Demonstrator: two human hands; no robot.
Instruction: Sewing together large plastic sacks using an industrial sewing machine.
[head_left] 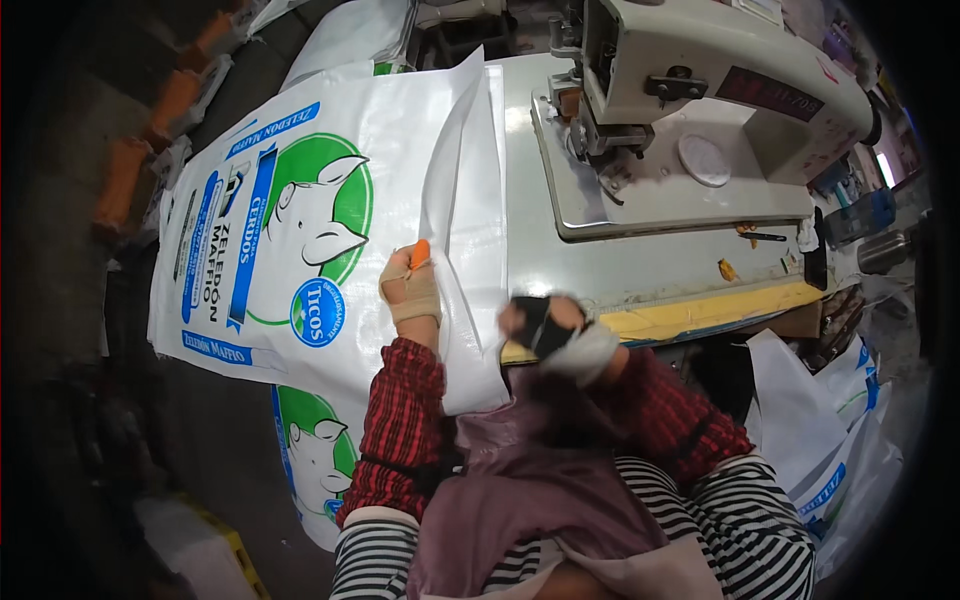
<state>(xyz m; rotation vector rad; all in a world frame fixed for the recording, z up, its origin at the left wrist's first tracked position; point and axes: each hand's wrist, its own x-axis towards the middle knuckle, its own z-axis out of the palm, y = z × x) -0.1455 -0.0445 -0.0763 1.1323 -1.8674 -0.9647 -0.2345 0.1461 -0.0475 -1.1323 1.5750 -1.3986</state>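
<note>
A large white printed sack (pixel 395 150) with a green circle and a pig's head drawing lies flat at the left, its open right edge folded up in a loose flap. My left hand (pixel 408 290), wrapped in a beige band with an orange cover on one digit, is closed at that flap and grips the sack. My right hand (pixel 548 326), in a black fingerless glove with a pale wrap, is beside the sack's right edge, over the table's front edge. Motion blurs its fingers, so its grip cannot be made out.
A cream industrial sewing machine (pixel 740 70) stands on the pale worktable (pixel 530 215) at the back right. The table has a yellow front edge (pixel 690 318). Another printed sack (pixel 318 450) hangs below at the left; more sacks (pixel 800 390) are heaped at the right.
</note>
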